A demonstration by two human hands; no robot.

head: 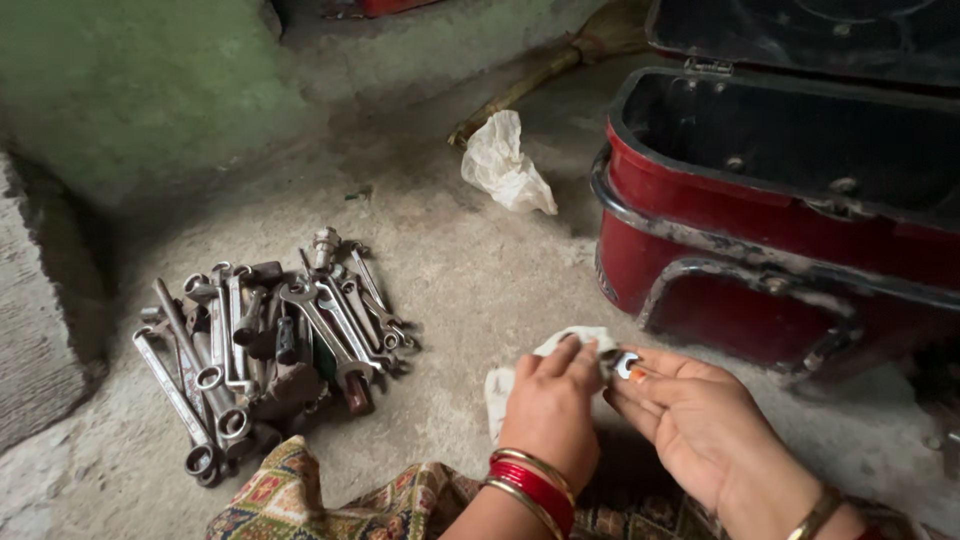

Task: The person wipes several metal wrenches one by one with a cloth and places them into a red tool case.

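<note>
Two hands are busy low in the picture, and we see them from above. Our left hand [548, 405] is curled shut over a white cloth [575, 342], with its fingers bent down on top. Our right hand [695, 420] lies palm up just beside it, and its thumb and fingers pinch a small shiny metal piece [626, 364]. The cloth touches that metal piece. We cannot tell what kind of tool the piece is, because the fingers hide most of it. Both hands are close together, near the front of the red box.

We see red and gold bangles [532, 488] on the left wrist and a gold bangle [818, 512] on the right wrist. Under the arms there is a bit of patterned cloth [290, 495] with many colours.

To the left, well apart from the hands, a pile of wrenches [265, 345] lies on the grey floor [470, 270]. The wrenches are grey and a bit rusty, and they lie across each other.

To the right stands a big red metal box [700, 250] with its lid [820, 30] open. The inside looks dark. A curved handle [760, 285] sits on its front side, near the hands.

Farther back, a crumpled white rag [503, 165] lies on the floor beside the box. A wooden stick [520, 92] lies behind it. A green wall [130, 90] stands at the top left.
</note>
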